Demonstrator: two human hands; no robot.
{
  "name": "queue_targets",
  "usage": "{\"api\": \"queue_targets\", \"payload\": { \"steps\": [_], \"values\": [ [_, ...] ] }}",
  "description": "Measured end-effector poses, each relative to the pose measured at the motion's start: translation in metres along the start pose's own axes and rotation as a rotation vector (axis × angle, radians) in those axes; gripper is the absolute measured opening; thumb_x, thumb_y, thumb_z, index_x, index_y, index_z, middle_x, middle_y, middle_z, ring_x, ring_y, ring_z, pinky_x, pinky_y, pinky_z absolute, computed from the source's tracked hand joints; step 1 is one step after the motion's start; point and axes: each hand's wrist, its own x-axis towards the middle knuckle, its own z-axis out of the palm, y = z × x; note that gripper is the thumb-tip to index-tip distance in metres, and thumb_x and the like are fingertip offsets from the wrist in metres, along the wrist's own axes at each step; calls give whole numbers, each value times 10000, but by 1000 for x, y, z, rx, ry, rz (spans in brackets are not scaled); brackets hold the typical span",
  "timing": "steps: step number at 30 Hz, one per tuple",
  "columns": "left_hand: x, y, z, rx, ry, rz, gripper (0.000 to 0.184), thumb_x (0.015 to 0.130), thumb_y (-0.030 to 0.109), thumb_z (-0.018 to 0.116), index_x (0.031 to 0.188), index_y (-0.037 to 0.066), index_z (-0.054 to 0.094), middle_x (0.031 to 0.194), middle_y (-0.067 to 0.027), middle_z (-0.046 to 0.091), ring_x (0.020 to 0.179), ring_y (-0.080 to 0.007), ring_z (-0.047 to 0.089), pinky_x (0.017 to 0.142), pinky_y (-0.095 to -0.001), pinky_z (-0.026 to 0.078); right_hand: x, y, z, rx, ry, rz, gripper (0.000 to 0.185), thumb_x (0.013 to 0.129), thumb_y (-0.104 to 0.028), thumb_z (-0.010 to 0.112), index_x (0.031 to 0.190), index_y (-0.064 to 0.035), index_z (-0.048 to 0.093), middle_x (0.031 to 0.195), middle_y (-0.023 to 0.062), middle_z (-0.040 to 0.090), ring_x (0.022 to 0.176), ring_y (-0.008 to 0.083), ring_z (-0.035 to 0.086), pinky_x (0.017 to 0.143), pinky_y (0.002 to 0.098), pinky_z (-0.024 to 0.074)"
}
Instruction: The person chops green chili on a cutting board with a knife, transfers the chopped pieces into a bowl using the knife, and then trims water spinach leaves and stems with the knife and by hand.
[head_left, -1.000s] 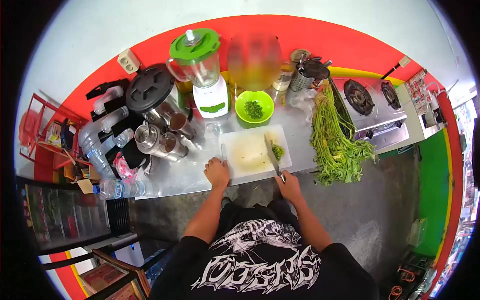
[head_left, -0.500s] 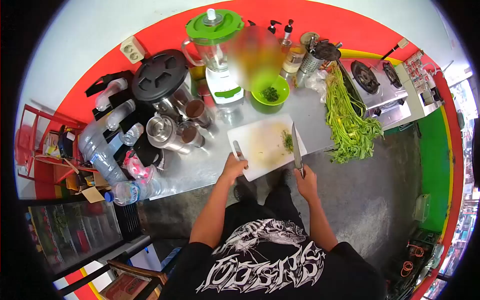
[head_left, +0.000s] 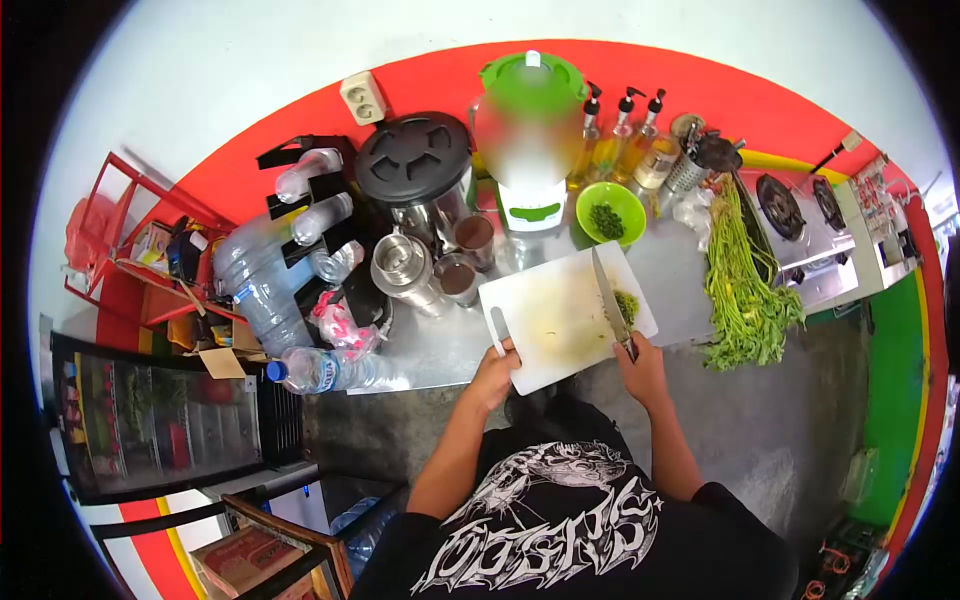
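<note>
Right fingers (head_left: 630, 368) around knife handle (head_left: 630, 347), left fingers (head_left: 508, 359) gripping cutting board (head_left: 548, 300).

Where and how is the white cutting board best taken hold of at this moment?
Probably by the handle slot at the left end of the cutting board, coming from the left: the opening lets a hand wrap the edge, and the left hand is at the corner beside it. The right end looks worse, with the knife and chopped greens there.
</note>
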Motion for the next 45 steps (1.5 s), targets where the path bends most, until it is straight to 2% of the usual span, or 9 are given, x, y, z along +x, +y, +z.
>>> {"api": "queue_targets", "payload": {
  "steps": [6, 8, 9, 11, 22, 32, 38, 41, 45],
  "values": [
    [7, 28, 25, -113, -7, 36, 620, 751, -47, 460, 1364, -2, 542, 1179, -98, 671, 1060, -209, 655, 928, -335, 527, 35, -21, -22, 15, -34, -44, 273, 907, -214, 687, 868, 25, 561, 603, 174, 514, 516, 269, 481, 541, 406, 388],
    [16, 29, 32, -87, -4, 66, 647, 742, -53, 455, 1383, -7, 524, 1201, -106, 665, 1049, -217, 663, 929, -335, 534, 43, -23, -30, 25, -57, -66, 227, 894, -167, 706, 936, 28, 597, 598, 101, 508, 527, 145, 426, 522, 356, 371],
    [20, 29, 35, -92, -6, 70, 647, 742, -53, 455, 1383, -7, 524, 1201, -106, 665, 1049, -217, 663, 929, -335, 534, 46, -23, -34, 21, -57, -70, 227, 894, -167, 706, 936, 28, 597, 598, 101, 508, 527, 145, 426, 522, 356, 371],
    [29, 27, 43, -120, -2, 101, 669, 733, -62, 458, 1397, -9, 510, 1210, -114, 665, 1044, -225, 670, 941, -334, 534, 54, -18, -43, 64, -110, -76, 253, 894, -201, 699, 975, 25, 619, 631, 161, 546, 539, 260, 503, 553, 384, 414],
    [66, 11, 110, -176, 224, 117, 686, 706, -40, 452, 1387, -12, 522, 1228, -121, 660, 1085, -218, 655, 951, -334, 521, 156, 36, -107, -29, -318, -168, 254, 861, -177, 698, 1021, 16, 656, 689, 183, 612, 578, 292, 589, 593, 393, 461],
    [78, -4, 168, -198, 399, 343, 707, 666, -38, 446, 1370, -35, 511, 1210, -127, 650, 1113, -238, 635, 999, -347, 497, 221, 66, -139, 28, -376, -266, 224, 869, -159, 698, 1021, 4, 665, 719, 168, 617, 595, 277, 572, 609, 375, 456],
    [63, 3, 195, -210, 558, 422, 653, 699, -69, 429, 1346, -54, 514, 1216, -147, 638, 1102, -226, 622, 968, -313, 481, 240, 95, -138, -32, -303, -350, 220, 912, -154, 668, 1085, -18, 650, 847, 191, 655, 731, 346, 643, 669, 401, 485],
    [55, 5, 202, -208, 612, 445, 660, 697, -71, 427, 1352, -50, 508, 1229, -154, 633, 1129, -237, 618, 986, -332, 483, 250, 102, -136, -14, -308, -218, 244, 922, -136, 656, 1138, -25, 640, 902, 204, 668, 812, 392, 655, 709, 425, 497],
    [43, -5, 200, -176, 676, 446, 668, 698, -70, 423, 1361, -46, 503, 1255, -152, 621, 1168, -251, 600, 1035, -359, 459, 255, 120, -130, 86, -265, -372, 255, 917, -135, 669, 1146, -24, 658, 922, 194, 686, 830, 392, 662, 743, 415, 515]
  ]
}}
